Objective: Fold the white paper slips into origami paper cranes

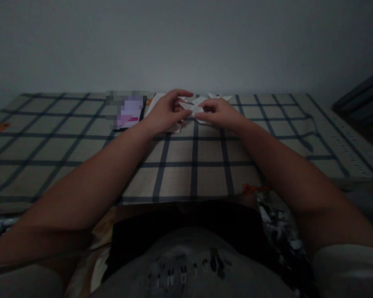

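Note:
A small piece of folded white paper (191, 108) with faint lines or print on it is between my two hands, just above the table. My right hand (220, 111) pinches its right side between thumb and fingers. At the left end, my left hand (166, 111) has its thumb against the paper and some fingers curled behind it, while the index finger reaches out above. More white paper (153, 101) lies partly hidden under and behind my left hand. Behind my right hand sits another pointed, folded paper piece (219, 96). Dim light hides the exact folds.
A phone with a lit purple screen (132, 111), partly blurred out, lies left of my left hand. A checked cloth (177, 178) covers the table, which meets a plain wall (186, 45) at the back. Dark slatted furniture (360, 97) stands at the right.

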Demonstrator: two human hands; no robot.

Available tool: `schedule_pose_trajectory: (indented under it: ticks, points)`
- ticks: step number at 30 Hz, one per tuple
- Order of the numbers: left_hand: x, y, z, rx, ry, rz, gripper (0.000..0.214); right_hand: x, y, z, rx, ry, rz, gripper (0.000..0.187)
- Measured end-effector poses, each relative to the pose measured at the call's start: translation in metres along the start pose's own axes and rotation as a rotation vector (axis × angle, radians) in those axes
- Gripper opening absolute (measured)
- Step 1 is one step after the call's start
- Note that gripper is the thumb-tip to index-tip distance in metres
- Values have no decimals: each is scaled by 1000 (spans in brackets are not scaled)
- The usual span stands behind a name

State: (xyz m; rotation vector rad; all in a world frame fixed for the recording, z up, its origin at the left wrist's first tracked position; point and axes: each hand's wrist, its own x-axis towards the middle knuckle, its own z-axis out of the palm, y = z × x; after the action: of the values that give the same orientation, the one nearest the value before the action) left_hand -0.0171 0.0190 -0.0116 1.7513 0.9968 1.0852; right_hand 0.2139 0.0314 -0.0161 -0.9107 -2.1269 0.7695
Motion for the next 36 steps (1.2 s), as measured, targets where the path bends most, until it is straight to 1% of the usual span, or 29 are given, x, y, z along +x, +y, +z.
schedule_pose_trajectory:
  ticks: [4,7,10,12,13,15,16,18,21,25,28,32,36]
  points:
    - [3,-5,-2,30,18,27,59,1,3,0,53,22,7,24]
    - [6,-9,-1,35,19,28,61,3,7,0,72,49,3,22]
    - [4,-6,1,28,48,20,60,4,10,1,112,73,15,20]
    - [1,-1,4,30,52,13,54,5,11,1,158,95,34,21]
    - [-1,3,5,27,28,-6,48,5,11,1,181,106,47,21]
    - [-5,11,7,11,-65,-106,30,6,12,2,219,118,73,21]
    - [-7,14,8,7,-90,-150,24,6,11,2,237,119,86,20]
    - [-9,17,9,3,-77,-184,17,5,10,3,266,106,113,19]
    - [-7,14,9,10,-36,-158,17,3,8,3,274,70,153,19]
    - [-2,4,6,41,11,-115,19,1,6,2,239,18,207,25]
    - [-1,-1,5,70,36,-92,20,0,4,0,227,-13,216,27]
    - [-4,4,6,64,18,-105,17,1,3,0,199,10,171,25]
    - [-7,11,7,30,-46,-167,21,3,4,3,180,66,162,26]
